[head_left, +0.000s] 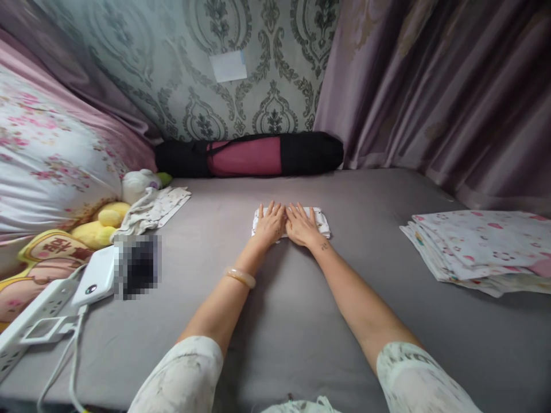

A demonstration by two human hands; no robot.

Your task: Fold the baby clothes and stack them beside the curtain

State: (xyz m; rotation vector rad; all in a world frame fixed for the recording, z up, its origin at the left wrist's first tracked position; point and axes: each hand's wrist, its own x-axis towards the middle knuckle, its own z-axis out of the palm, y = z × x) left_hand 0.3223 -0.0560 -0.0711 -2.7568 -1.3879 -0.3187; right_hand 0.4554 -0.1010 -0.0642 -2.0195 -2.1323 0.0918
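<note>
A small folded white cloth with dark specks (pixel 322 221) lies on the grey sheet (pixel 293 298), in the middle of the view. My left hand (pixel 270 222) rests flat on its left part, fingers spread and pointing away from me. On the cloth's right part lies my right hand (pixel 301 222), palm down, also with its fingers apart. The two hands meet near the cloth's centre and hide much of it. Neither hand grips the cloth.
At the right lies a stack of folded printed cloths (pixel 477 244). Leftward are a crumpled cloth (pixel 150 209), plush toys (pixel 101 223), a white power bank (pixel 97 275) and a power strip (pixel 32 321) with cables. A black and red long bag (pixel 245 156) lies along the wall.
</note>
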